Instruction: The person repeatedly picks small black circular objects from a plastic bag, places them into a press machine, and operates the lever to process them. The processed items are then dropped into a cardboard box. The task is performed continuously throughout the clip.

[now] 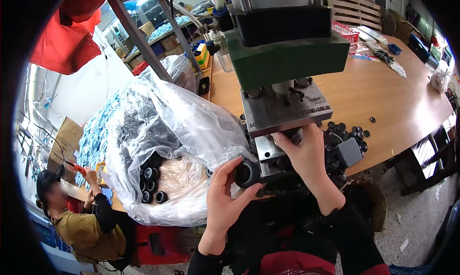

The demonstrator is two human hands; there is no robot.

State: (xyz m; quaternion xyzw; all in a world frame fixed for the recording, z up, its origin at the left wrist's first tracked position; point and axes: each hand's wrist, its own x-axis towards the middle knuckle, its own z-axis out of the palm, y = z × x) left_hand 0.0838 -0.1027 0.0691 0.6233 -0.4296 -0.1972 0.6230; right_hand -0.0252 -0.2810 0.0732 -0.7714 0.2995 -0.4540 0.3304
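My left hand (225, 198) holds a round black rubber ring (247, 174) between thumb and fingers, just in front of the press and left of its lower block. The ring's hollow side shows. My right hand (306, 153) reaches into the gap of the press, under the steel upper plate (287, 110) and over the lower metal die block (268, 149). Its thumb and fingers are bent toward each other; the tips are partly hidden, and what they grip cannot be made out. Above the plate is the dark green press head (287, 57).
A clear plastic bag (191, 122) with several black rubber rings (152, 186) lies left of the press. Small black parts (357, 134) and a grey box (348, 153) sit to the right on the wooden table (393, 83). A co-worker (86, 222) works at far left.
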